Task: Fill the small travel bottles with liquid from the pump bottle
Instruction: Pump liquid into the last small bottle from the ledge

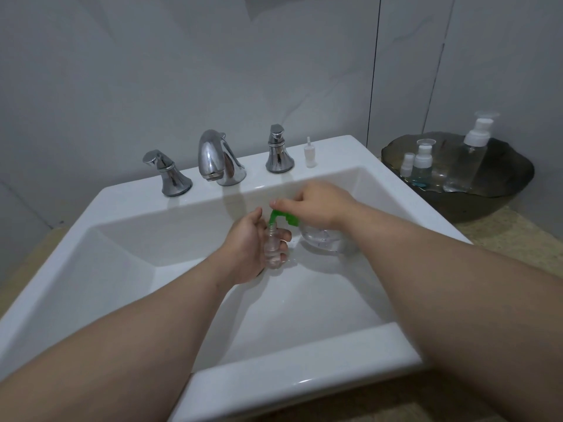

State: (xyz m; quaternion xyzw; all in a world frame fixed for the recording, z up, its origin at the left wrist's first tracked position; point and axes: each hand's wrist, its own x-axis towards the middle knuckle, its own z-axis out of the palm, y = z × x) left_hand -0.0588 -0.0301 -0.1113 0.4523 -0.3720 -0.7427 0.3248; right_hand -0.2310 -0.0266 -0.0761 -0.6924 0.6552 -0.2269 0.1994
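Over the white sink basin (128, 263), my left hand (246, 248) grips a small clear travel bottle (273, 249) upright, its mouth uncapped. My right hand (320, 205) holds a clear pump bottle (320, 237) with a green pump head (281, 217). The fingers lie over the top of the pump. The green nozzle points down into the small bottle's mouth. A small white cap with a thin tube (310, 153) stands on the sink ledge beside the right tap handle.
A chrome faucet (217, 159) with two handles sits at the back of the sink. To the right, a dark glass tray (493, 202) carries a tall foam pump bottle (470, 153) and two small white-capped bottles (422, 166).
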